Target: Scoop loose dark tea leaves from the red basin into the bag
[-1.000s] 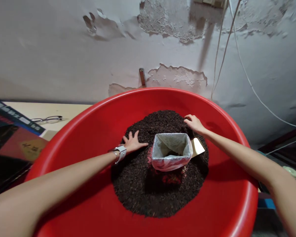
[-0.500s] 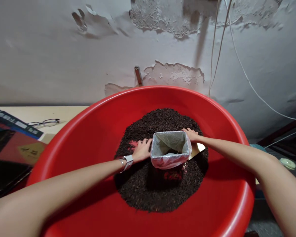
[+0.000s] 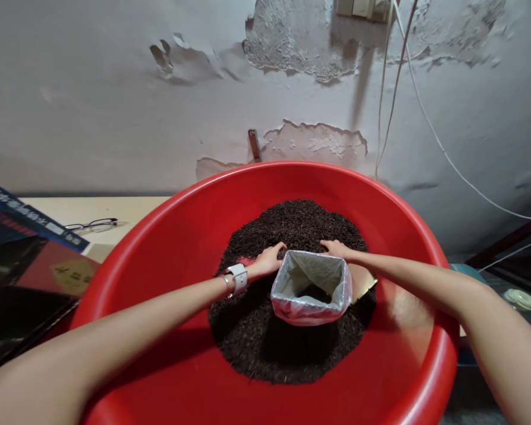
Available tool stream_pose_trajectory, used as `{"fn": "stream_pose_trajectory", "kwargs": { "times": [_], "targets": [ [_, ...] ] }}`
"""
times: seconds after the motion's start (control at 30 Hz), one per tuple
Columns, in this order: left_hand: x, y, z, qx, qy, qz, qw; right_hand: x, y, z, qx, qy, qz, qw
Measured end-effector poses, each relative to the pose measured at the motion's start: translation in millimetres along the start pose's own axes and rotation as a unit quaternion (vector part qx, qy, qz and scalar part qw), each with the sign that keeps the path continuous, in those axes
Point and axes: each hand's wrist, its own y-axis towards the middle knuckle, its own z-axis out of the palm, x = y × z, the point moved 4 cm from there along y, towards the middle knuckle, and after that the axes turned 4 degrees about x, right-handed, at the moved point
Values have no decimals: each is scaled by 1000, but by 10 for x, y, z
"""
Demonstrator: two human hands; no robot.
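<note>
Since a second ago: both hands drawn in from the pile's outer flanks to the far rim of the bag (image 3: 310, 287); bag shifted slightly toward the camera and tilted, mouth open.

Left hand (image 3: 269, 260) cupped at the bag's far left corner, fingers curled down into the tea (image 3: 292, 224), resting on the leaves just beside the bag; whether touching the liner, impossible to tell. Watch (image 3: 239, 278) strapped on that wrist. Right hand (image 3: 336, 249) at the bag's far right corner, fingers bent loosely on the leaves against the rim; nothing clearly clasped in either hand.

Bag upright-ish in the middle of the dark pile, a little tea visible inside. Gold card (image 3: 363, 282) lying just right of the bag, partly under the right wrist. Pile heaped in the centre of the red basin (image 3: 168, 236). Left of the basin: glasses (image 3: 92, 224) on the pale worktop (image 3: 71, 209), dark books (image 3: 26, 254) nearer the camera.
</note>
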Motion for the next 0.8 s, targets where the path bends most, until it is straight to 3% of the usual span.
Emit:
{"fn": "stream_pose_trajectory", "kwargs": {
  "times": [0.13,0.2,0.27,0.37,0.5,0.63,0.8],
  "targets": [
    [-288,102,-418,-65,-76,-15,995,268,212,-195,2,-7,32,999],
    [-498,46,-603,-109,-203,10,973,494,250,-316,-25,32,28,999],
    [-728,-83,-698,-118,-314,51,941,722,205,-413,-44,128,23,990],
    [-1026,-342,-674,-84,-377,106,916,989,29,-473,-49,291,17,955],
    [-1242,-629,-477,-5,-290,207,934,1106,-208,-377,-60,379,37,923],
    [-1297,-761,-307,43,-150,329,931,1039,-324,-197,-101,346,68,930],
    [-1312,-789,-265,49,-90,364,926,1018,-340,-87,-75,314,35,946]
  ]
}}
